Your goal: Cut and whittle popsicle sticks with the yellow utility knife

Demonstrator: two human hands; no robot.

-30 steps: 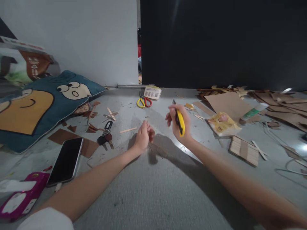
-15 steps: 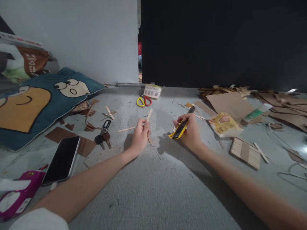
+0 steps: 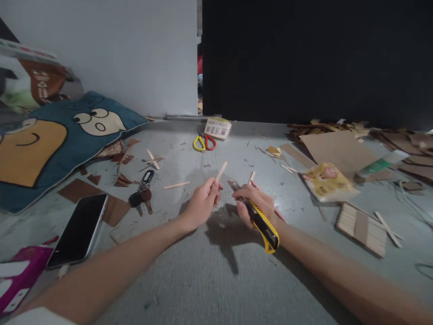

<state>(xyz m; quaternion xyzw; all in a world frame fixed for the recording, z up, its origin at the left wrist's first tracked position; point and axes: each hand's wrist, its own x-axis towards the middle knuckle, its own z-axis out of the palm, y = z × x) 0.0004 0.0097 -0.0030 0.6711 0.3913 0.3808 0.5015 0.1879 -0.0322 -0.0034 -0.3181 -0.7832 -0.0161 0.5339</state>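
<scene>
Pinched in my left hand (image 3: 203, 201) is a popsicle stick (image 3: 221, 171), its upper end pointing up and away from me. My right hand (image 3: 255, 203) grips a yellow and black utility knife (image 3: 265, 228), whose blade end points left toward the stick without touching it. Behind the right hand, another stick (image 3: 252, 177) and a thin red item (image 3: 280, 215) lie partly hidden on the table. A loose stick (image 3: 176, 185) rests left of my left hand, and two crossed sticks (image 3: 153, 160) lie farther left.
Scissors (image 3: 204, 142) lie at the back by a small white packet (image 3: 218, 128). Keys (image 3: 145, 195), a phone (image 3: 78, 230) and a cushion (image 3: 67, 140) are at left. At right are a yellow bag (image 3: 328, 180), a stick bundle (image 3: 361, 229), a glue tube (image 3: 384, 163) and cardboard (image 3: 333, 149).
The utility knife has swung round in my right hand: its blade end now points left and its yellow end toward me. My left hand with the stick has shifted slightly right.
</scene>
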